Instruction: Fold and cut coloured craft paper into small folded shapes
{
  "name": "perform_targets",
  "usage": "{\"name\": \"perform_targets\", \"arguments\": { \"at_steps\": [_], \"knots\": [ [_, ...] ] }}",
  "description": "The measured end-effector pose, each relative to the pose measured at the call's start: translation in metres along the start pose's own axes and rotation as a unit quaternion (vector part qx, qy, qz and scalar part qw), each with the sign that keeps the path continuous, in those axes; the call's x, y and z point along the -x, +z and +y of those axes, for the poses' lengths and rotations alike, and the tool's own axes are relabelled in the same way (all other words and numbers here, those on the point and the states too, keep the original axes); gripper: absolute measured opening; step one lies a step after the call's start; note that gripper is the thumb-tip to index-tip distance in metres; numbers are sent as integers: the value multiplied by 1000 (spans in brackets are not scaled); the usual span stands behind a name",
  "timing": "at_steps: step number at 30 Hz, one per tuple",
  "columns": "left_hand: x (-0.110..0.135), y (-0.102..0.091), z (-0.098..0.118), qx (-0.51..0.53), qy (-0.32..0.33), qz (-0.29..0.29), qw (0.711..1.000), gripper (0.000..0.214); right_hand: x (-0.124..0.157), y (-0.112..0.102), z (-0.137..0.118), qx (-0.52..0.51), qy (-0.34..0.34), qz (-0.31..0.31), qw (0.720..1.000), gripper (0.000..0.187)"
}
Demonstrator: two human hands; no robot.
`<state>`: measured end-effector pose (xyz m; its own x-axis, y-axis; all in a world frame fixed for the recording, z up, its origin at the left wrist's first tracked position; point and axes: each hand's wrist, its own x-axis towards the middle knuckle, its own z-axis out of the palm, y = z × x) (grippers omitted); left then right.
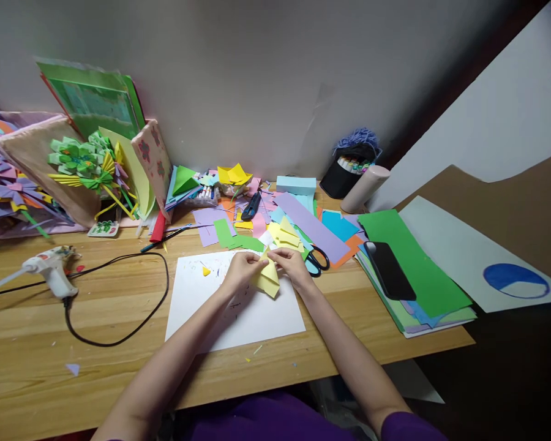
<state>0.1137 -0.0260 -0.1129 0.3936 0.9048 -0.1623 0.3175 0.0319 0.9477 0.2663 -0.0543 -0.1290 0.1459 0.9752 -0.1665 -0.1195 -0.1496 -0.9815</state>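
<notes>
Both hands meet over a white sheet (257, 312) on the wooden table (96, 343). My left hand (242, 269) and my right hand (292, 266) pinch a folded pale yellow paper (268, 280) between their fingertips, holding it just above the sheet. A tiny yellow paper triangle (206, 271) lies on the sheet to the left of my left hand. Black-handled scissors (318, 260) lie just right of my right hand.
A glue gun (50, 269) with a looping black cable lies at the left. Coloured paper scraps (275, 223) crowd the back, with paper flowers (80, 162) at far left. A black phone (388, 269) rests on a stack of green paper (417, 263). A marker cup (351, 171) stands by the wall.
</notes>
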Motion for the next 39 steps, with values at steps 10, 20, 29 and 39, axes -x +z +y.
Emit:
{"name": "perform_targets", "arguments": {
  "at_steps": [10,20,29,39],
  "knots": [
    [1,3,3,-9,16,-17,1000,30,0,-5,-4,-18,-5,-22,1000,24],
    [4,9,3,-25,45,7,999,31,4,9,-2,8,-54,62,997,28],
    [8,23,0,-82,93,46,991,24,11,22,4,108,-156,144,971,27],
    [10,24,-1,-108,100,47,988,24,10,23,7,109,-166,154,968,28]
  ]
}}
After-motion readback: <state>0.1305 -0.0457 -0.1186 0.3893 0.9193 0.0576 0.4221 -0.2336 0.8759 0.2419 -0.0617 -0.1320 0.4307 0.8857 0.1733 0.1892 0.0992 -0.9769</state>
